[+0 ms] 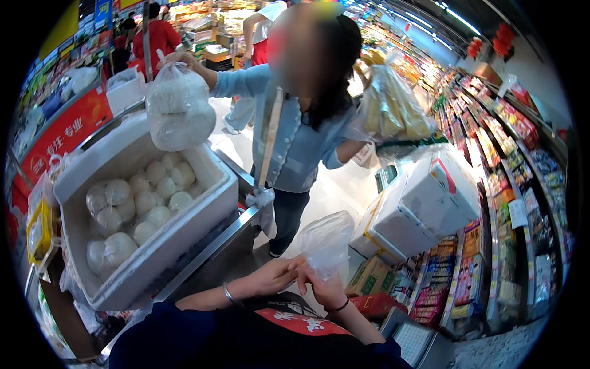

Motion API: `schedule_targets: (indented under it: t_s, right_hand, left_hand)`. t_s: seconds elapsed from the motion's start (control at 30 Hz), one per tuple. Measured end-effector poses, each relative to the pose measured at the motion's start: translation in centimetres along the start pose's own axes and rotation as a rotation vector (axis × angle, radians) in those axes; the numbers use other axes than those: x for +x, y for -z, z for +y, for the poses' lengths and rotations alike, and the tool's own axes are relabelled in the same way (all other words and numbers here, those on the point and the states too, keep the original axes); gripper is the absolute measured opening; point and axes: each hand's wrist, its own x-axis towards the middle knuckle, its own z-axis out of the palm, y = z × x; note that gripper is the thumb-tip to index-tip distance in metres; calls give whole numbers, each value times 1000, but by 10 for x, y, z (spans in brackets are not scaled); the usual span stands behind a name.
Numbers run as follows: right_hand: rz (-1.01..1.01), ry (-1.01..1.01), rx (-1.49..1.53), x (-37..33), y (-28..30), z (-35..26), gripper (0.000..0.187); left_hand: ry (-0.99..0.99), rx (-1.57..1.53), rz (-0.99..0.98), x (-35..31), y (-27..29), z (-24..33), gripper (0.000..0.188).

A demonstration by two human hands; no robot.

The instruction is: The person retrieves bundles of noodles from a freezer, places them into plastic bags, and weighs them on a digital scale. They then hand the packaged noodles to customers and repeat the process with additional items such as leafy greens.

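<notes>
A thin clear plastic bag stands up from my two hands, in front of my body. My right hand is closed on its lower part. My left hand, with a bangle at the wrist, meets the right one, its fingertips pinched at the bag's edge. To the left, a white foam box holds several clear bags of round white buns. Across from me a person in a light blue top holds up a knotted bag of white buns over the box's far end.
A metal rail runs beside the foam box. White foam boxes are stacked on the right, near a clear bag of long yellowish things. Packed shelves line the right side. A scale-like device sits by my right arm.
</notes>
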Motion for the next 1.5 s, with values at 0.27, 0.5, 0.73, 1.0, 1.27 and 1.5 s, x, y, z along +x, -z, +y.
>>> schedule_targets:
  t_s: [0.27, 0.5, 0.73, 1.0, 1.27, 1.5]
  right_hand:
    - [98, -168, 176, -47, 49, 32, 13]
    - [239, -200, 615, -68, 66, 12, 21]
    - [220, -189, 613, -86, 87, 7, 19]
    - [157, -213, 569, -79, 107, 0, 37]
    - [155, -177, 490, -63, 92, -11, 43]
    - [152, -226, 483, -48, 72, -4, 41]
  left_hand:
    - [9, 43, -44, 16, -43, 12, 12]
    - [197, 33, -102, 21, -81, 9, 20]
    - [210, -8, -72, 28, -108, 6, 23]
    - [229, -76, -68, 40, -113, 3, 31]
    - [200, 25, -32, 43, -98, 3, 27]
    - [21, 51, 123, 29, -84, -5, 25]
